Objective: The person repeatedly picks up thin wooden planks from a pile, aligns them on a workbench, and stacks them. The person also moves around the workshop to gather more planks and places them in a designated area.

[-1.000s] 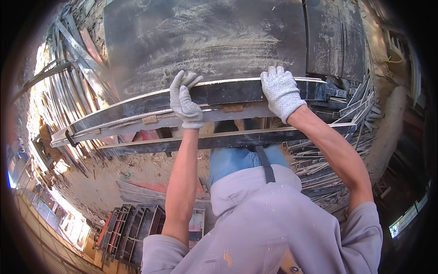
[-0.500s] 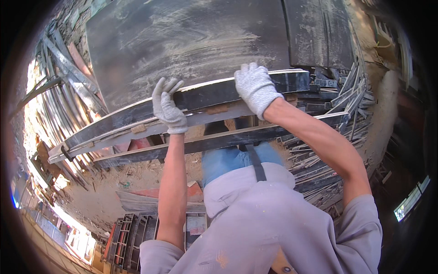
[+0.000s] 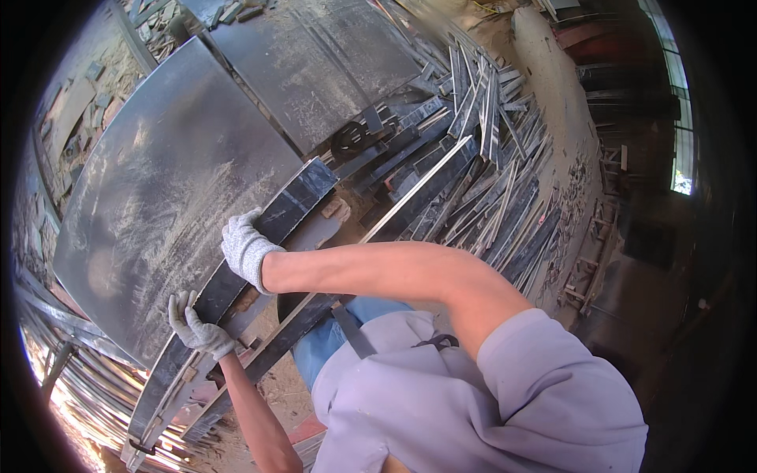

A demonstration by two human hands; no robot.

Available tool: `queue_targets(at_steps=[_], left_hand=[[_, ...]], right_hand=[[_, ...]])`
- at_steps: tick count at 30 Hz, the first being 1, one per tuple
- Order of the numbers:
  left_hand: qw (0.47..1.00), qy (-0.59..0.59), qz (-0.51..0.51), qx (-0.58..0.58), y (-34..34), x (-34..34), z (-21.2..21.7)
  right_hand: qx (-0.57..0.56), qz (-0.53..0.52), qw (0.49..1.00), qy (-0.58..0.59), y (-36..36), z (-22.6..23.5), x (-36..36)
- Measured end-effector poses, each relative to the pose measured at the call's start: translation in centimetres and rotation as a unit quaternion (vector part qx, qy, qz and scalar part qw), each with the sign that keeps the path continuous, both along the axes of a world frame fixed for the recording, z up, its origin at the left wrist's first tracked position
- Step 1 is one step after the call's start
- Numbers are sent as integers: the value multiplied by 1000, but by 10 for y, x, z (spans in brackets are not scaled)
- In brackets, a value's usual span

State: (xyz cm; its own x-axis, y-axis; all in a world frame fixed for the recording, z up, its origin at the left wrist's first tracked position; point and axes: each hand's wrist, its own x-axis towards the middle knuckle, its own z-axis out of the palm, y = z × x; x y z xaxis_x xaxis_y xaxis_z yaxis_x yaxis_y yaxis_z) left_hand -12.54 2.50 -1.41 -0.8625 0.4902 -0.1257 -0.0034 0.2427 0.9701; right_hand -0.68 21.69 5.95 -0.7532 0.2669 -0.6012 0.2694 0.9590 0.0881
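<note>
A long black-faced plank (image 3: 303, 193) stands on edge along the near side of a dark, dusty sheet-topped table (image 3: 150, 197). My right hand (image 3: 248, 246), in a grey knit glove, is closed over its upper edge, fingers on the far side. Further down the same plank, my gloved left hand (image 3: 199, 327) rests against it with the fingers stretched up and apart. A second dark rail (image 3: 276, 343) runs parallel, nearer my body. Small wood blocks, such as one brownish block (image 3: 337, 209), sit beside the plank. The fingertips of my right hand are partly hidden.
Another dark sheet (image 3: 315, 79) lies beyond a narrow gap. A big heap of loose strips (image 3: 481, 205) covers the ground at the right. More long strips (image 3: 95, 402) lie at the lower left. Broken pieces (image 3: 87, 94) are scattered at the far left.
My view has turned to the right, so the table and plank now slant across the picture. Both hands are still at the plank, and they look closer together.
</note>
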Motion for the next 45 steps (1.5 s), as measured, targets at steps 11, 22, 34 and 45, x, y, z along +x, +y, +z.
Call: queue_targets(at_steps=[11, 22, 34, 45], left_hand=[[988, 113, -46, -97, 6, 27, 15], [954, 252, -63, -151, 12, 38, 39], [880, -27, 391, -267, -230, 148, 39], [712, -451, 488, 226, -309, 138, 42]], right_hand=[[74, -95, 964, 236, 80, 53, 215], [198, -18, 973, 118, 193, 36, 407], [-82, -68, 992, 72, -20, -10, 362], [-80, -41, 990, 110, -54, 40, 374]])
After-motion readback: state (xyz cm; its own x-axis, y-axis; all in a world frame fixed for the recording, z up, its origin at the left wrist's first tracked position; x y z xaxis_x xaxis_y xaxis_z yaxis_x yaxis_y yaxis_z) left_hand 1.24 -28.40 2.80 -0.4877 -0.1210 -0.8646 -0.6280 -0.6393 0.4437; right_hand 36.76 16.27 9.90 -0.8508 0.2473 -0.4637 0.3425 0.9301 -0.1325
